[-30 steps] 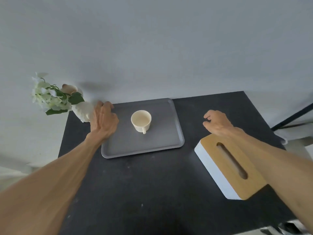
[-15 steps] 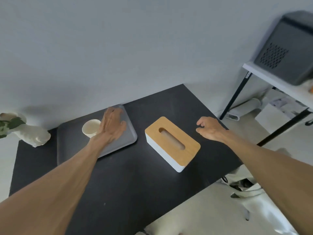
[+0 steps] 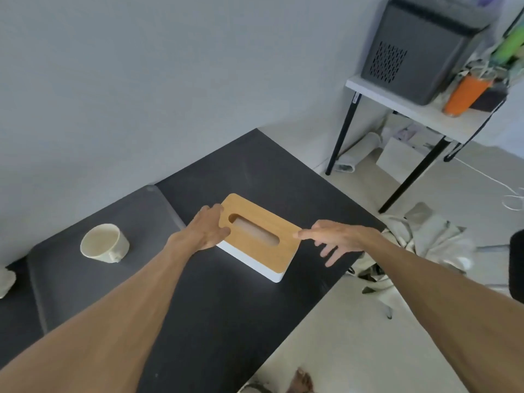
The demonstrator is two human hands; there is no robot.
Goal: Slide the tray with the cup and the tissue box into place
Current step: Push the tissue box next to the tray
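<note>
The tissue box (image 3: 256, 236), wooden lid on a white base, lies at an angle on the black table (image 3: 226, 321). My left hand (image 3: 205, 229) grips its left end, with the fingers around the far edge and the thumb on the lid beside the slot. At the box's right end, my right hand (image 3: 333, 241) is open with fingers spread, and the index fingertip is at the lid's corner. The grey tray (image 3: 65, 285) sits to the left against the wall. A cream cup (image 3: 104, 246) stands on it, its handle turned toward me.
A white vase (image 3: 5, 282) shows at the left edge. Right of the black table, a white side table (image 3: 397, 100) carries a grey bin (image 3: 419, 46) and an orange tumbler (image 3: 465, 92). Pale cloth (image 3: 425, 236) lies on the floor beyond the table's right edge.
My left hand has left the tray and taken the tissue box's left end. My right hand has moved in to the box's right end. The view has swung right.
</note>
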